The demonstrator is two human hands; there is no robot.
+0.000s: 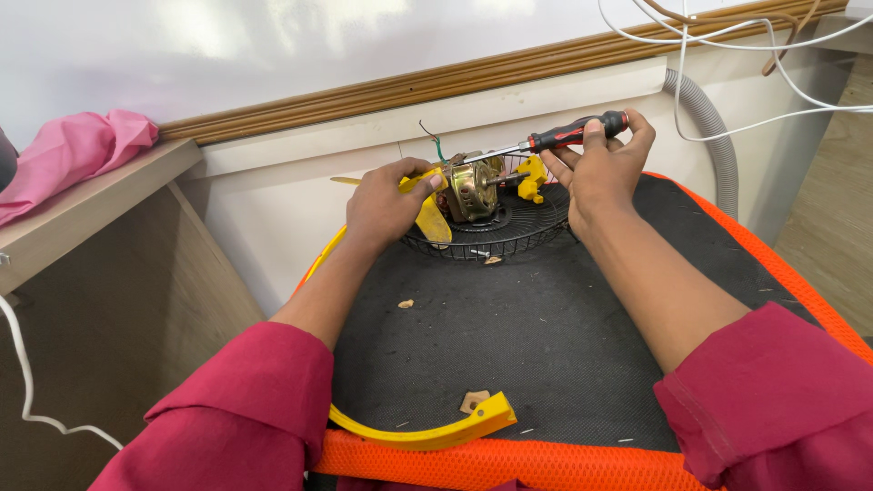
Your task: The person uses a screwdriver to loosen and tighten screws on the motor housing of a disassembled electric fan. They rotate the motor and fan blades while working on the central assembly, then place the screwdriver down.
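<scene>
At the far left, a pink cloth (pixel 77 155) lies on a wooden shelf (pixel 86 205). On the black mat (pixel 536 336) edged in orange, a yellow curved rim piece (pixel 427 435) lies near the front. The left hand (pixel 386 202) has its grip closed around a yellow part beside the brass-coloured fan motor (pixel 471 189), which sits on a black wire fan guard (pixel 509 227). The right hand (pixel 602 168) grips a red-and-black screwdriver (pixel 568 135), its tip at the motor.
</scene>
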